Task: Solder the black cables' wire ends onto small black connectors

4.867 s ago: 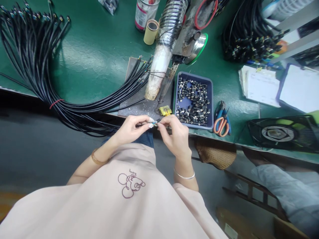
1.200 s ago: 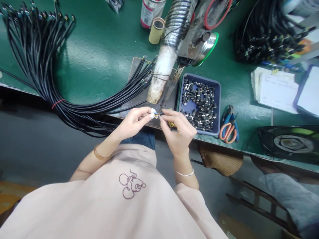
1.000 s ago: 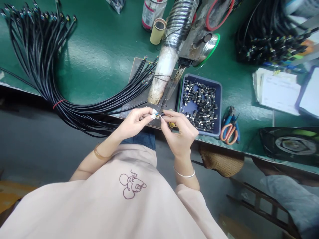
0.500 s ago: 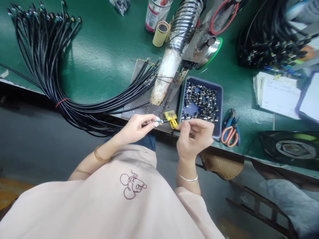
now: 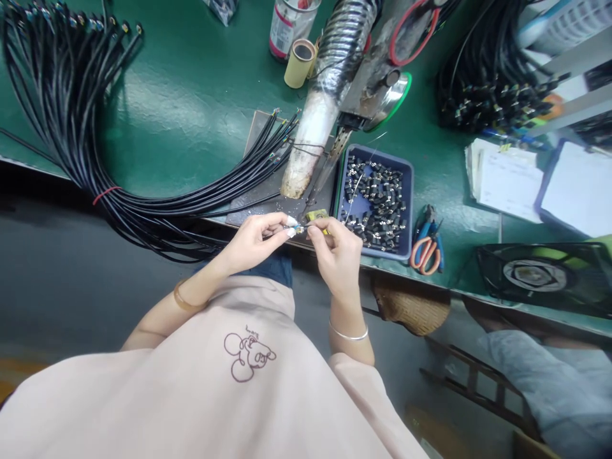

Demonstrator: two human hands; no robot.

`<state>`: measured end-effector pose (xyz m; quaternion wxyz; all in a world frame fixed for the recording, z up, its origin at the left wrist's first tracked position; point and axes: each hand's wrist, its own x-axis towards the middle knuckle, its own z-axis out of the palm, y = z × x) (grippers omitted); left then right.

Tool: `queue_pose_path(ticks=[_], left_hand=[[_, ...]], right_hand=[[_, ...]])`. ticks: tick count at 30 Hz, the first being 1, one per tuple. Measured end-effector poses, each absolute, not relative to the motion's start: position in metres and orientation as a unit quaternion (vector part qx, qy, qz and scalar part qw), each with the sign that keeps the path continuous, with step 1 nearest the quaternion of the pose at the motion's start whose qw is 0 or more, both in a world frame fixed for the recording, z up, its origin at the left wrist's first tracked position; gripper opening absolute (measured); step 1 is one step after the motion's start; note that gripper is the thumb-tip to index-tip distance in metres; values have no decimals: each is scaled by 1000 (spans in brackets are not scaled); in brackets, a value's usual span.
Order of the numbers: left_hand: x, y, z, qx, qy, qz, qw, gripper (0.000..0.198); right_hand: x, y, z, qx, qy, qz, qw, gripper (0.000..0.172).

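My left hand [image 5: 255,239] pinches the stripped end of a black cable [image 5: 201,239] at the bench's front edge; coloured wires show at its tip. My right hand [image 5: 337,252] is closed in a pinch right against that tip, holding something too small to make out. Both hands meet just in front of a yellow clip [image 5: 316,217] on a grey plate [image 5: 265,204]. A blue tray [image 5: 406,191] of small black connectors sits to the right of the hands. More black cables [image 5: 248,172] lie fanned across the plate.
A big bundle of black cables [image 5: 62,102] tied with a red band lies at the left. A foil-wrapped duct [image 5: 315,108] leans over the plate. Scissors and cutters [image 5: 425,239], papers [image 5: 507,185], a fan [image 5: 540,274], a can [image 5: 287,25] and a tape roll [image 5: 299,60] stand around.
My right hand, which had drawn back to the blue tray half a second ago, has returned to the cable tip held by my left hand. The view shifted slightly.
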<state>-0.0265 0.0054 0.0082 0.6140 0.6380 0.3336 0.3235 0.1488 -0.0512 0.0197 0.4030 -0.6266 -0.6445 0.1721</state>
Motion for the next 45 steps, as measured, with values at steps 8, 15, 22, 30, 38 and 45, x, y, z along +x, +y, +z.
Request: queue_pose_path(ticks=[8, 15, 22, 30, 38, 45], left_hand=[[-28, 6, 4, 655, 336, 327, 593, 24], [-27, -2, -1, 657, 352, 389, 541, 17], [-26, -4, -3, 669, 330, 430, 508, 16], [-28, -7, -5, 729, 276, 469, 416, 16], [-30, -9, -8, 736, 268, 496, 375, 12], [-29, -12, -6, 705, 299, 495, 410, 10]], right_hand=[[148, -48, 23, -628, -624, 211, 414, 19], [150, -49, 23, -622, -614, 253, 415, 21], [147, -50, 24, -617, -606, 256, 431, 22], [148, -54, 21, -631, -600, 256, 421, 24], [150, -56, 29, -645, -575, 293, 410, 30], [148, -56, 29, -615, -559, 338, 441, 37]])
